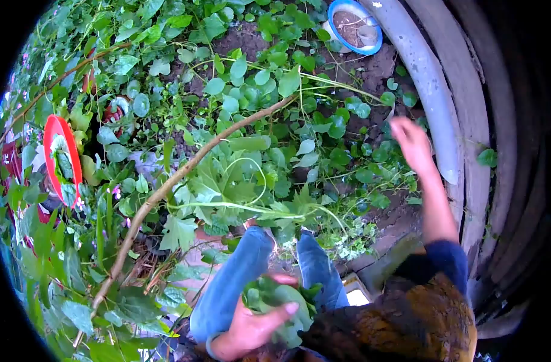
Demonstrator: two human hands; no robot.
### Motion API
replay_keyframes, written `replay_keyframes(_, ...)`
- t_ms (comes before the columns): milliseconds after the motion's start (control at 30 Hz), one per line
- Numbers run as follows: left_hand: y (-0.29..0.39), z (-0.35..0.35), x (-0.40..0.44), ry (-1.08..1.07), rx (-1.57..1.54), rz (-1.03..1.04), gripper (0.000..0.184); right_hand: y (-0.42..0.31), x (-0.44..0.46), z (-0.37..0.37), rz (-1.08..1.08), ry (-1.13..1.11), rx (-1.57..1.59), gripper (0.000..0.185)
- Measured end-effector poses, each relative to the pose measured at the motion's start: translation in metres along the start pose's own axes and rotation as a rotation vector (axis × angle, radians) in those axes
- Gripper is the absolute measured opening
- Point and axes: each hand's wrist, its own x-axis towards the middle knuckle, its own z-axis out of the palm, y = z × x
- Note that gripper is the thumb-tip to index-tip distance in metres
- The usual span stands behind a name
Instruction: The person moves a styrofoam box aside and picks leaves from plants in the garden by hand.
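Note:
My left hand [257,323] is wrapped round a bunch of green leaves [281,304], held close in front of my body between the knees. My right hand [410,140] reaches out to the right, over dark soil beside the low leafy plants [360,108]. Its fingers are pressed together near the end of a thin pale stem [348,87]; whether they grip it is too small to tell.
A brown branch [191,164] slants across the greenery. At the left stands a red-rimmed container [79,163] with leaves inside. A blue-rimmed pot [378,45] sits at the top right, by a grey pipe [429,78] and wooden poles [477,120].

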Motion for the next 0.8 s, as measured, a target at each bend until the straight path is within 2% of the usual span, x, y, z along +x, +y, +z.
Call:
replay_keyframes(33,-0.001,-0.001,-0.001,0.002,0.010,-0.002,0.035,-0.009,0.043,0.020,0.107,-0.079,0.134,0.026)
replay_keyframes(67,-0.001,-0.002,0.000,0.003,0.022,-0.004,0.035,-0.028,0.080,0.043,0.034,-0.005,0.412,0.026)
replay_keyframes(100,0.000,-0.003,-0.001,-0.015,-0.027,-0.020,0.036,-0.050,0.118,0.064,0.046,0.061,0.616,0.025)
replay_keyframes(133,0.002,-0.002,-0.002,-0.030,-0.080,-0.035,0.037,-0.066,0.154,0.088,0.027,0.098,0.984,0.025)
replay_keyframes(167,0.005,-0.002,-0.002,-0.047,-0.131,-0.042,0.038,-0.066,0.195,0.115,0.086,0.147,1.169,0.026)
replay_keyframes(233,0.005,-0.005,-0.005,0.052,-0.073,-0.065,0.040,-0.072,0.248,0.160,0.397,0.173,0.973,0.030)
replay_keyframes(300,0.003,-0.011,-0.003,0.073,-0.081,-0.074,0.041,-0.085,0.262,0.193,0.481,0.100,0.778,0.030)
replay_keyframes(367,0.001,-0.019,0.000,0.066,-0.131,-0.098,0.043,-0.092,0.258,0.197,0.401,0.085,0.685,0.024)
replay_keyframes(467,0.002,-0.023,-0.003,0.070,-0.212,-0.116,0.042,-0.080,0.254,0.190,0.224,0.167,1.106,0.019)
replay_keyframes(500,0.004,-0.022,-0.002,0.070,-0.202,-0.114,0.042,-0.056,0.263,0.190,0.156,0.168,1.095,0.018)
replay_keyframes(633,0.014,-0.012,-0.003,0.037,-0.243,-0.119,0.042,-0.026,0.239,0.129,0.161,-0.003,1.295,0.018)
replay_keyframes(667,0.015,-0.010,-0.004,0.025,-0.273,-0.126,0.042,-0.036,0.227,0.114,0.160,0.054,1.347,0.021)
replay_keyframes(700,0.014,-0.008,-0.004,0.019,-0.219,-0.115,0.042,-0.010,0.231,0.109,0.039,-0.142,1.312,0.018)
replay_keyframes(767,0.009,-0.007,-0.004,0.013,-0.108,-0.088,0.042,-0.006,0.218,0.095,0.114,-0.201,1.470,0.012)
replay_keyframes(800,0.007,-0.003,-0.005,0.015,-0.132,-0.087,0.042,-0.013,0.209,0.088,0.086,-0.127,1.500,0.008)
